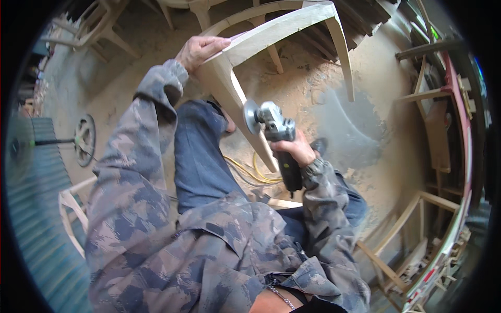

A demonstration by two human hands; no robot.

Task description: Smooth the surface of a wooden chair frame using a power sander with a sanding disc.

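Observation:
My left hand [201, 50] is closed over the corner of a pale wooden chair frame [279, 30], its fingers wrapped round the top where a leg meets the rail. In my right hand [297, 149] is an angle grinder [276, 125], gripped round its body with the dark handle end pointing down toward my lap. The grinder's round disc [251, 117] is at the near leg [229, 86] of the frame; whether it touches the wood I cannot tell. The frame's other curved leg [342, 57] points down at the right.
Yellow and grey cables [254, 172] lie on the dusty floor between my legs. More wooden chair frames [99, 31] stand at the far left, others [412, 229] at the right. A wheel-like ring [85, 140] and corrugated sheet [39, 172] are on the left. Dark boards are stacked at the back.

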